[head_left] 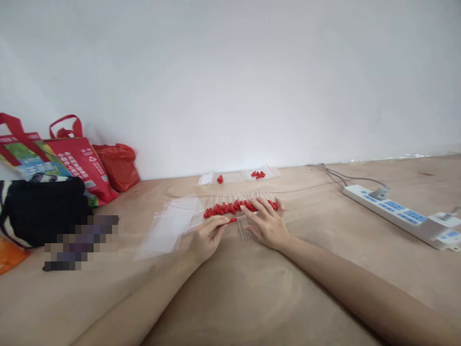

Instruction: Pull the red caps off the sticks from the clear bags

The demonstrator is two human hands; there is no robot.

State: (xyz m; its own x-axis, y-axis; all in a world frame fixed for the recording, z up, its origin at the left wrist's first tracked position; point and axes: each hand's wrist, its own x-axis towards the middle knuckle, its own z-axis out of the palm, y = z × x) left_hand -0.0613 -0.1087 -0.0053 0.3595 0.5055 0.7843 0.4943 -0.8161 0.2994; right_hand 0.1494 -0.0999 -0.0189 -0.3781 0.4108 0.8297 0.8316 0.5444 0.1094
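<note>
At the left edge lies an orange thing point(10, 257), smooth but mostly cut off. Next is a black cloth bundle point(46, 209), soft and rounded, in front of a red shopping bag point(81, 161) with looped handles and white printing. A long dark object point(82, 242) is blurred into squares, so its material I cannot tell. Behind it sits a crumpled red plastic bag point(118, 166), thin and shiny. Then flat transparent bags point(173, 226) overlap on the brown table point(223, 298), whose surface has a soft wood-like grain.

The left hand point(207, 235) is almost closed; its fingertips pinch the red end of a slim tube point(233, 219). Just beyond lies a row of red-ended tubes point(223, 208), the rounded ends close together, the thin clear stems pointing to the wall. Farther back, small red pieces point(258, 175) rest on clear plastic. The right hand point(268, 223) is half open, its fingers spread over the row; whether it grips anything I cannot tell. Clear thin stems point(245, 231) lie beside its thumb. At right stands a long white power strip point(396, 211) of hard plastic, with blue socket panels and a grey cable point(345, 173).
</note>
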